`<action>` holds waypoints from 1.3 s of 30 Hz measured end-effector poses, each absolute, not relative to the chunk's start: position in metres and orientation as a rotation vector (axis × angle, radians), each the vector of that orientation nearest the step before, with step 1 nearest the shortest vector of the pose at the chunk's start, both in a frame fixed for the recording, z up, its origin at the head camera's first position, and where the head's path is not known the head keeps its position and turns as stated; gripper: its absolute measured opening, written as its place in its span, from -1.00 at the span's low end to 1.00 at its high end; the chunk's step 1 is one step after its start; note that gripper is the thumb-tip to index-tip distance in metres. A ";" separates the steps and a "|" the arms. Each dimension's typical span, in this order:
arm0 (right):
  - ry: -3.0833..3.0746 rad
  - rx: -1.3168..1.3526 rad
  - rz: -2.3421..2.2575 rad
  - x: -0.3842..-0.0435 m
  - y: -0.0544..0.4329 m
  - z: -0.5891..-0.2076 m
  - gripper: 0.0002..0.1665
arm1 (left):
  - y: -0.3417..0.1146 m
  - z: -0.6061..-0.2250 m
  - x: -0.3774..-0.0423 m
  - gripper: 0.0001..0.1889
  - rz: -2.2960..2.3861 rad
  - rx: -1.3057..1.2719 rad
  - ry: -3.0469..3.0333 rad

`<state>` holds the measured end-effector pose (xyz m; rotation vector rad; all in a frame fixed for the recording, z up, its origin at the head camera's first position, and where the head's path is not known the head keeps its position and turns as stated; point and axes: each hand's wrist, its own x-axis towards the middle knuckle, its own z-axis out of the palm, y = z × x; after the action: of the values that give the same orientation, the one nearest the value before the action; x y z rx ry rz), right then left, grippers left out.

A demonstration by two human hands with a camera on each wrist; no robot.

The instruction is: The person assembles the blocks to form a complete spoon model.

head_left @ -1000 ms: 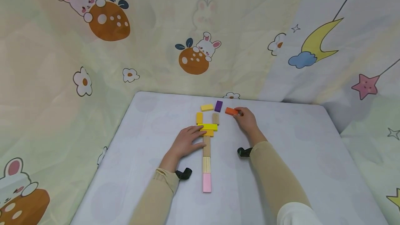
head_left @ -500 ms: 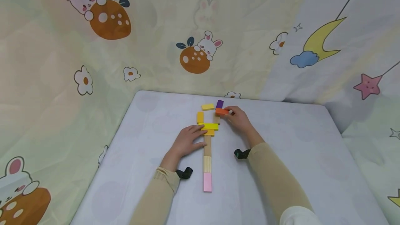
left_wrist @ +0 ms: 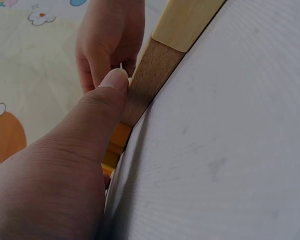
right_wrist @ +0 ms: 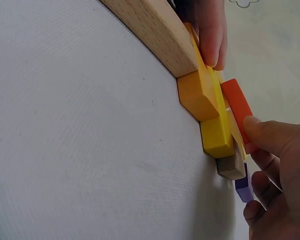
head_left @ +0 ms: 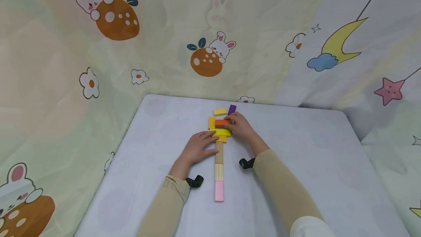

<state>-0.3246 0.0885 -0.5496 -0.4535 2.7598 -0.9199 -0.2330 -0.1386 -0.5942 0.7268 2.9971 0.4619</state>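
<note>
My right hand (head_left: 242,125) pinches an orange block (head_left: 222,123) between thumb and fingers. The right wrist view has that block tilted, over the top of the row. My left hand (head_left: 197,147) rests its fingertips on a bright yellow block (head_left: 223,132) and an amber block (head_left: 222,139) lying crosswise. Its thumb touches a brown wooden block (head_left: 219,156). A golden-yellow block (head_left: 212,122) lies left of the orange one. A wooden block (right_wrist: 231,166) beside the bright yellow one is hidden behind my right hand in the head view.
Toward the near edge, a pale striped block (head_left: 219,172) and a pink block (head_left: 219,191) continue the line. Farther back lie a yellow block (head_left: 219,112) and a purple block (head_left: 232,109). A printed cloth backdrop (head_left: 164,46) rises behind the white table (head_left: 279,127).
My right hand has carried the orange block leftward and nearer, from beside the purple block to the spot behind the bright yellow one. My left hand has stayed in place.
</note>
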 end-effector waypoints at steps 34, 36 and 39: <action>2.720 -0.468 -0.982 -0.319 0.081 -0.552 -0.62 | -0.133 -0.594 -0.238 -0.23 0.481 0.555 3.014; 2.724 -0.470 -0.972 -0.320 0.081 -0.553 -0.63 | -0.133 -0.594 -0.239 -0.22 0.484 0.544 3.022; 2.733 -0.471 -0.952 -0.320 0.081 -0.554 -0.63 | -0.132 -0.595 -0.240 -0.20 0.479 0.540 3.024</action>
<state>-0.3204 0.0810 -0.5536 -0.4710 2.7329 -0.9517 -0.2396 -0.1325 -0.5950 0.5399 3.0244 0.4792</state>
